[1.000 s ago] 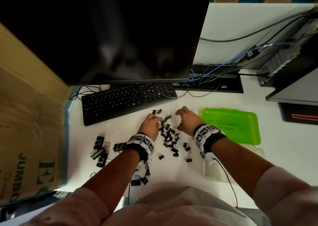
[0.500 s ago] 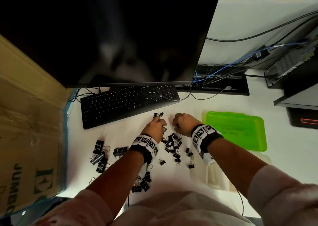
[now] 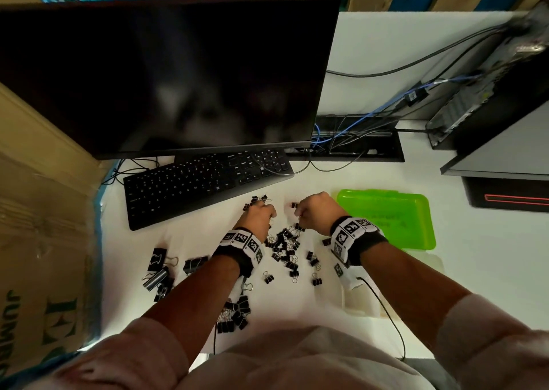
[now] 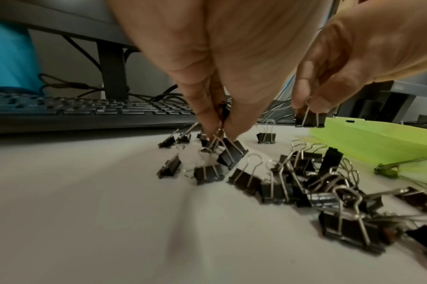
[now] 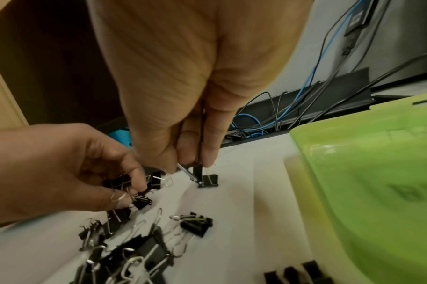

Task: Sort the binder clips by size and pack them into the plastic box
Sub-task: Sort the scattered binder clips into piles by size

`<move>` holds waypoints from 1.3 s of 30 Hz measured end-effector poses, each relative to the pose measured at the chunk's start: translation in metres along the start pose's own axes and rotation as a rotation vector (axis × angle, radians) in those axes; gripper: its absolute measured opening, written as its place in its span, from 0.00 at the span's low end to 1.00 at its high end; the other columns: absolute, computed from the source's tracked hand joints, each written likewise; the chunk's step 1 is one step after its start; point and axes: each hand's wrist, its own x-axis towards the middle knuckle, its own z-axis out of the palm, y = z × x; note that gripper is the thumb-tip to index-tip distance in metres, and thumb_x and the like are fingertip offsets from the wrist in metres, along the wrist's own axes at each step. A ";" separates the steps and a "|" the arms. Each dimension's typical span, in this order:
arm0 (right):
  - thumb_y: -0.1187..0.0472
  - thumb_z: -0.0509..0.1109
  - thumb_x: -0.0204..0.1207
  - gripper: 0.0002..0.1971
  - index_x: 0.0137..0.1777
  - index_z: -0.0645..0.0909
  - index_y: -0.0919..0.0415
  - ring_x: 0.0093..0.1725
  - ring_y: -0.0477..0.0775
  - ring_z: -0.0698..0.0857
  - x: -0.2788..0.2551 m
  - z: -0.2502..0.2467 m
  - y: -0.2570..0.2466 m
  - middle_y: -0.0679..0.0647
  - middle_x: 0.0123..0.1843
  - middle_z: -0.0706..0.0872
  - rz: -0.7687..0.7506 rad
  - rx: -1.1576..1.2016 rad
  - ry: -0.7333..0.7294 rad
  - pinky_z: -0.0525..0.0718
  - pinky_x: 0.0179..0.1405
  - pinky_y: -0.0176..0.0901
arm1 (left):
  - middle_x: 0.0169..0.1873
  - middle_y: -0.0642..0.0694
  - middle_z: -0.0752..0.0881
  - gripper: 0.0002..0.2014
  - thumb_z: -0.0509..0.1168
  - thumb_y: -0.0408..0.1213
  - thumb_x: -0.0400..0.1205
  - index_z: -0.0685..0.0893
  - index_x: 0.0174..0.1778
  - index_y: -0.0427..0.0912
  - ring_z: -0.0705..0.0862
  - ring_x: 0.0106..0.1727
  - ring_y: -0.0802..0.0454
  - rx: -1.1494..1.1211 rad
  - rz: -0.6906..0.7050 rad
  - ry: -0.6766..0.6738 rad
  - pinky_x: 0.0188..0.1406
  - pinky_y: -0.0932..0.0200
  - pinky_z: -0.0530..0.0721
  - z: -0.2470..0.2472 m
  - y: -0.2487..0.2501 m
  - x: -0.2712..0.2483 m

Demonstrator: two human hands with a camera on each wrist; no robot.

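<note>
Small black binder clips (image 3: 285, 250) lie in a loose heap on the white desk between my hands. My left hand (image 3: 269, 211) is curled at the heap's far end; in the left wrist view its fingertips (image 4: 208, 123) pinch the wire handles of a small clip (image 4: 231, 153). My right hand (image 3: 297, 211) is curled just to the right. It pinches another small clip (image 5: 207, 180) by its handle and holds it just above the desk. The green box lid (image 3: 386, 220) lies open right of my right hand, and the clear box base (image 3: 356, 303) sits under my right forearm.
Large clips (image 3: 160, 270) are grouped at the left and medium clips (image 3: 234, 315) near my left forearm. A black keyboard (image 3: 205, 181) and a monitor (image 3: 166, 74) stand behind the heap. Cables (image 3: 356, 134) run at the back right, and a cardboard box (image 3: 38, 241) stands at the left.
Both hands have closed in at the far end of the heap, going from spread fingers to curled ones, and each now pinches a small clip.
</note>
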 end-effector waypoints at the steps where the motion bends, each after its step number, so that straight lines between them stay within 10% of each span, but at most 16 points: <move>1: 0.62 0.73 0.66 0.12 0.50 0.89 0.56 0.53 0.58 0.86 -0.005 -0.001 0.000 0.55 0.49 0.92 -0.001 0.025 0.012 0.84 0.56 0.48 | 0.56 0.44 0.77 0.17 0.59 0.22 0.77 0.82 0.58 0.42 0.82 0.51 0.44 -0.004 0.018 0.005 0.51 0.56 0.80 -0.001 0.001 -0.001; 11: 0.64 0.76 0.64 0.14 0.51 0.82 0.54 0.35 0.41 0.78 -0.055 0.011 -0.005 0.49 0.46 0.77 -0.097 0.191 -0.029 0.76 0.36 0.32 | 0.50 0.47 0.85 0.13 0.69 0.28 0.74 0.88 0.48 0.50 0.81 0.44 0.55 -0.264 0.135 0.156 0.53 0.67 0.80 -0.013 0.006 -0.044; 16: 0.62 0.77 0.66 0.21 0.57 0.74 0.57 0.34 0.49 0.81 -0.087 0.052 -0.004 0.47 0.40 0.79 -0.072 0.275 -0.175 0.82 0.38 0.44 | 0.44 0.51 0.87 0.09 0.71 0.27 0.74 0.89 0.49 0.42 0.78 0.36 0.67 -0.401 0.117 0.072 0.40 0.86 0.72 0.011 0.013 -0.086; 25: 0.60 0.76 0.68 0.27 0.63 0.68 0.59 0.43 0.55 0.81 -0.105 0.081 -0.002 0.53 0.47 0.82 -0.037 0.223 -0.282 0.79 0.43 0.43 | 0.45 0.50 0.91 0.10 0.74 0.30 0.71 0.88 0.43 0.50 0.88 0.44 0.57 -0.515 -0.051 -0.078 0.50 0.63 0.85 0.049 0.008 -0.107; 33: 0.60 0.76 0.67 0.26 0.63 0.70 0.59 0.41 0.50 0.83 -0.108 0.086 -0.005 0.51 0.45 0.85 -0.120 0.218 -0.319 0.79 0.45 0.40 | 0.54 0.48 0.85 0.23 0.77 0.26 0.68 0.81 0.57 0.45 0.83 0.49 0.53 -0.458 -0.069 -0.191 0.51 0.60 0.82 0.060 0.013 -0.125; 39: 0.59 0.78 0.66 0.22 0.59 0.76 0.56 0.43 0.53 0.84 -0.103 0.078 -0.003 0.51 0.46 0.84 -0.156 0.178 -0.284 0.84 0.48 0.46 | 0.60 0.55 0.74 0.37 0.58 0.15 0.73 0.68 0.74 0.53 0.80 0.52 0.55 -0.497 0.022 -0.213 0.39 0.68 0.81 0.051 0.000 -0.137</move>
